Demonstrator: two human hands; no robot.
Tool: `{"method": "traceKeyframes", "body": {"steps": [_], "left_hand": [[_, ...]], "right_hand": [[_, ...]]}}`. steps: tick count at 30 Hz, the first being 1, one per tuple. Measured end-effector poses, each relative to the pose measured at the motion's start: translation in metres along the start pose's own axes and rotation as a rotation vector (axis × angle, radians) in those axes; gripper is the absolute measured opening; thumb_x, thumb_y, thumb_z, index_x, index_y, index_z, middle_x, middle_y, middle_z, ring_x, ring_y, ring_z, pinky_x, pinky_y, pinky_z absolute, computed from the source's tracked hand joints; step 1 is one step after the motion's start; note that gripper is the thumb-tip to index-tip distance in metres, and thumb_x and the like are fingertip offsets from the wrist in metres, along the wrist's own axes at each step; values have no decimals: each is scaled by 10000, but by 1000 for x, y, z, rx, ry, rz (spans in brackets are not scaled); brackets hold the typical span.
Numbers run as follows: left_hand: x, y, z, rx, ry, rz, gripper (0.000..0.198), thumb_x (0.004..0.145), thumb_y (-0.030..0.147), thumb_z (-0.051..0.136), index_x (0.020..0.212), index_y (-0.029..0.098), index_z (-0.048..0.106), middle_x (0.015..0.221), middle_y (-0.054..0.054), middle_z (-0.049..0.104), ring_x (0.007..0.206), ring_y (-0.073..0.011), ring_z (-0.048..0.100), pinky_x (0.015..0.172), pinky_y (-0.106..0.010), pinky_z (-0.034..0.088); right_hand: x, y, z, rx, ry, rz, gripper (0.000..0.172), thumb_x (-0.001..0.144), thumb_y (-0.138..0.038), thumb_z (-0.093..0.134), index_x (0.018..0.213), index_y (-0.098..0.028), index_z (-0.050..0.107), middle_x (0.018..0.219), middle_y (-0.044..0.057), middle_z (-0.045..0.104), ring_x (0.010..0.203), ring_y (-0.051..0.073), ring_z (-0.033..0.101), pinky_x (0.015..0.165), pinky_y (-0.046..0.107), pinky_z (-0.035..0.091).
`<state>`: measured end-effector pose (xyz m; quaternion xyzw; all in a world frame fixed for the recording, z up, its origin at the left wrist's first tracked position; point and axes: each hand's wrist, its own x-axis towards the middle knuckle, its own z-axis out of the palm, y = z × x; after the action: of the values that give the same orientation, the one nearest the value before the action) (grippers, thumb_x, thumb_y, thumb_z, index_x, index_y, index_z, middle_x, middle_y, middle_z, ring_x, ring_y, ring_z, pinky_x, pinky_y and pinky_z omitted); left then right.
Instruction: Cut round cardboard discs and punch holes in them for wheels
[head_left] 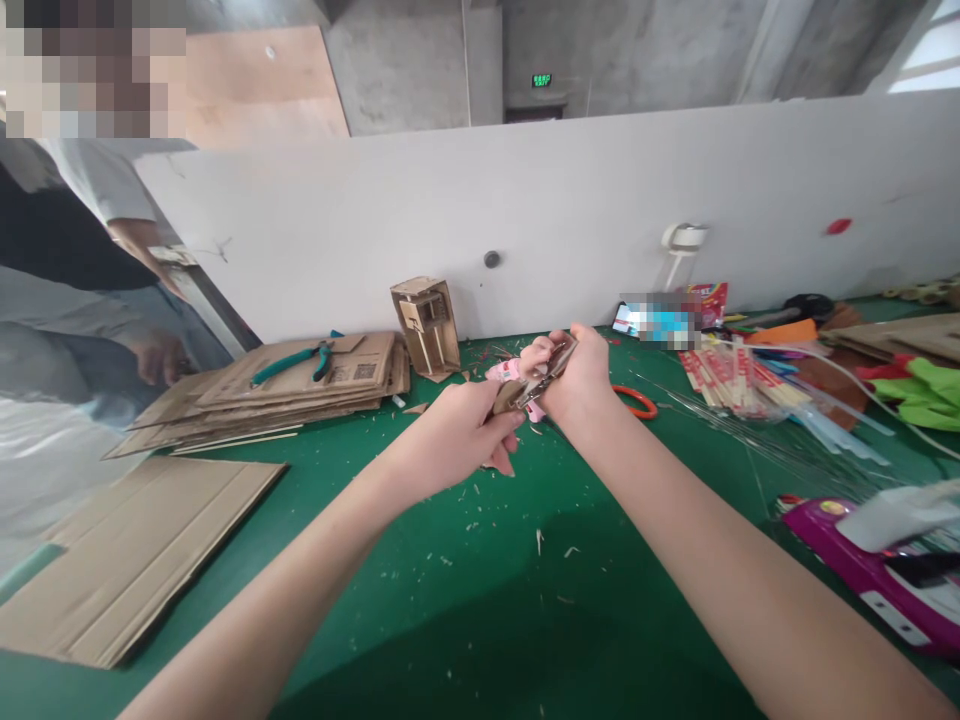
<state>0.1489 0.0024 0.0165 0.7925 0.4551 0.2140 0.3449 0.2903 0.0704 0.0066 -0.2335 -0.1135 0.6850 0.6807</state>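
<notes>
My left hand [469,425] is closed, thumb and fingers pinching a small tan piece [510,397] that looks like cardboard. My right hand [581,370] is curled round a shiny metal tool [551,372], which slants between both hands and meets the tan piece. Fingers cover much of the tool, so its kind is unclear. Behind the hands lies a pink and white item [502,370], partly hidden. An orange loop handle [637,403] shows beside my right wrist. Upright on the table beyond my left hand stands a small cardboard model [426,328] with sticks inside.
Teal-handled pliers [292,365] rest on stacked cardboard [360,372] at left, near another cardboard sheet [150,550]. Wood shavings [540,540] litter the green table [480,620]. To the right are wrapped chopsticks [739,380], glue sticks [840,430] and a purple-based device [847,560]. A person stands at far left.
</notes>
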Motion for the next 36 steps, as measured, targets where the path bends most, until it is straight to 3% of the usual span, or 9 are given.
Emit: {"method": "traceKeyframes", "body": {"steps": [9, 23, 29, 33, 36], "left_hand": [[1, -2, 3, 3, -1, 10, 176, 894, 287, 433, 766, 174, 477, 734, -38, 694, 569, -135, 689, 511, -215, 508], [1, -3, 2, -26, -31, 20, 172, 903, 297, 422, 790, 176, 464, 741, -37, 688, 579, -137, 691, 521, -223, 518], [-2, 2, 8, 98, 47, 64, 227, 907, 317, 394, 744, 183, 478, 688, -39, 689, 578, -139, 674, 542, -234, 488], [-2, 3, 11, 197, 102, 91, 221, 899, 284, 387, 712, 196, 468, 655, -34, 686, 587, -151, 660, 570, -260, 477], [-3, 4, 12, 212, 105, 89, 219, 897, 291, 393, 713, 203, 474, 652, -32, 689, 598, -160, 658, 561, -269, 466]], "right_hand": [[-6, 4, 2, 154, 24, 49, 273, 854, -343, 364, 617, -217, 310, 478, -75, 306, 365, 56, 274, 332, 154, 243], [-8, 4, 3, 116, -15, 52, 266, 853, -330, 335, 617, -213, 297, 485, -83, 290, 344, 37, 220, 325, 143, 213], [-8, -1, 3, 52, -13, 56, 297, 902, -345, 285, 664, -206, 396, 476, -68, 343, 331, 43, 280, 309, 139, 227], [-7, -5, 2, 44, -20, 132, 454, 916, -514, 205, 741, -186, 466, 490, -36, 417, 335, 57, 344, 288, 150, 261], [-7, -6, 2, 76, -51, 200, 446, 920, -489, 179, 736, -187, 452, 490, -28, 431, 338, 56, 359, 283, 140, 263]]}}
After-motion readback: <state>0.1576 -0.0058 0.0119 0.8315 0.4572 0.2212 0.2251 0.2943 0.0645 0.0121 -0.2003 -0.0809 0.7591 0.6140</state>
